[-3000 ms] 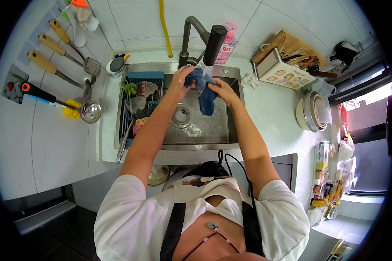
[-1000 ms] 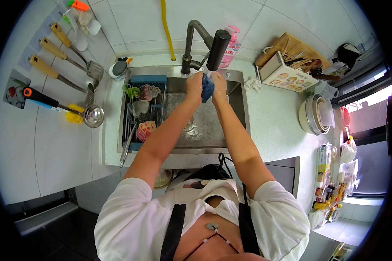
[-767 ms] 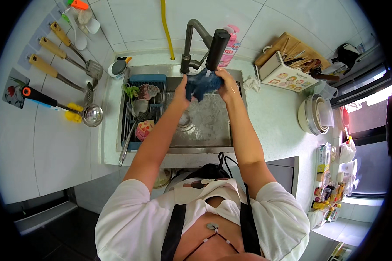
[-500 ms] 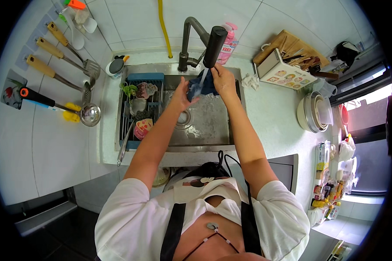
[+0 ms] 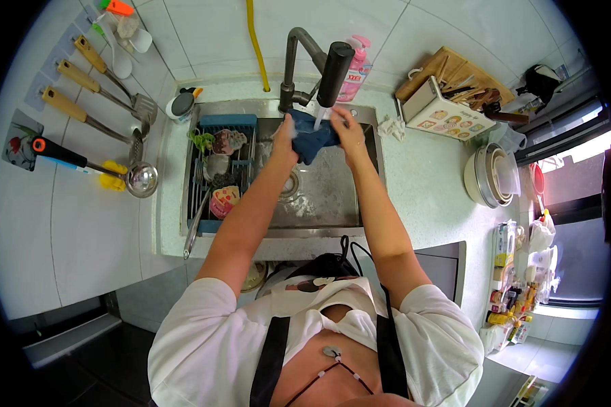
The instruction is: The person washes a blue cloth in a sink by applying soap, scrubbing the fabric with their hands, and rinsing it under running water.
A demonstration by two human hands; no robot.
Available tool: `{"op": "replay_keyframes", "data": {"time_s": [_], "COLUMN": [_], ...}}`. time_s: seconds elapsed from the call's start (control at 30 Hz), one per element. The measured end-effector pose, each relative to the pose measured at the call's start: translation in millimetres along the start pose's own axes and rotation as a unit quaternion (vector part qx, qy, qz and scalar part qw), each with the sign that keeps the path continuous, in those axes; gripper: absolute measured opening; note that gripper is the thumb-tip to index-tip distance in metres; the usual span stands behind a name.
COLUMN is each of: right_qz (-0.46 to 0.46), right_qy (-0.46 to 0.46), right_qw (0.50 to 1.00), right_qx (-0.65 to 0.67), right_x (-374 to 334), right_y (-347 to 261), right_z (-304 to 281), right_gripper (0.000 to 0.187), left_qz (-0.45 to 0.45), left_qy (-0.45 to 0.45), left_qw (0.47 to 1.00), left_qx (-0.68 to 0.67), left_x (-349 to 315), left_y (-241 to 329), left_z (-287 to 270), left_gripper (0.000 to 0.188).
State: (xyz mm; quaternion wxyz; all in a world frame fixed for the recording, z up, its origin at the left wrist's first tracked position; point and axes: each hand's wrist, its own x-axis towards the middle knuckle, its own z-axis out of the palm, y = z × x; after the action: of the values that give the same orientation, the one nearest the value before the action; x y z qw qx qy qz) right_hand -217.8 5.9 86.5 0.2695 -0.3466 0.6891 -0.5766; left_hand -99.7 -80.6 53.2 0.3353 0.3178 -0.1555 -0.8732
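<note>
A dark blue cloth [image 5: 311,140] hangs between my two hands over the sink, under the running water of the black pull-out faucet [image 5: 334,71]. On its left edge, my left hand [image 5: 285,141] is closed, with the thumb side up. My right hand [image 5: 348,130] grips the right end of the cloth, fingers partly blurred. Below, the steel sink [image 5: 326,197] has a wet, splashed bottom with a round drain [image 5: 290,184].
A blue dish rack [image 5: 227,121] with sponges and greens fills the sink's left side. Behind the faucet stands a pink pump bottle [image 5: 354,78]. A knife holder [image 5: 448,112], stacked bowls [image 5: 485,176] and a crumpled tissue [image 5: 391,127] are on the right counter. Ladles and spatulas hang left.
The blue cloth is now spread wider and more of it shows between my hands. My left hand has moved slightly up, and my right hand slightly down.
</note>
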Motion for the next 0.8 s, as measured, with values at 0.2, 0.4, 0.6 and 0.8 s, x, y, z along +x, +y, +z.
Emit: {"op": "replay_keyframes", "data": {"time_s": [0.2, 0.4, 0.6, 0.8], "right_qz": [-0.091, -0.237, -0.029, 0.048], "right_qy": [-0.088, 0.011, -0.047, -0.013], "right_qw": [0.96, 0.947, 0.994, 0.933], "right_qx": [-0.25, -0.216, 0.095, 0.355], "right_x": [-30, -11, -3, -1], "right_y": [-23, -8, -10, -18], "right_z": [9, -2, 16, 22], "right_gripper": [0.039, 0.02, 0.013, 0.012], "left_qz": [0.016, 0.065, -0.086, -0.181], "left_qy": [0.006, 0.008, -0.024, -0.054], "left_qw": [0.991, 0.952, 0.995, 0.982], "left_qx": [0.131, 0.298, 0.044, -0.031], "left_x": [28, 13, 4, -21], "left_y": [6, 14, -15, -23], "left_z": [-12, -23, -29, -22], "left_gripper": [0.037, 0.027, 0.03, 0.031]}}
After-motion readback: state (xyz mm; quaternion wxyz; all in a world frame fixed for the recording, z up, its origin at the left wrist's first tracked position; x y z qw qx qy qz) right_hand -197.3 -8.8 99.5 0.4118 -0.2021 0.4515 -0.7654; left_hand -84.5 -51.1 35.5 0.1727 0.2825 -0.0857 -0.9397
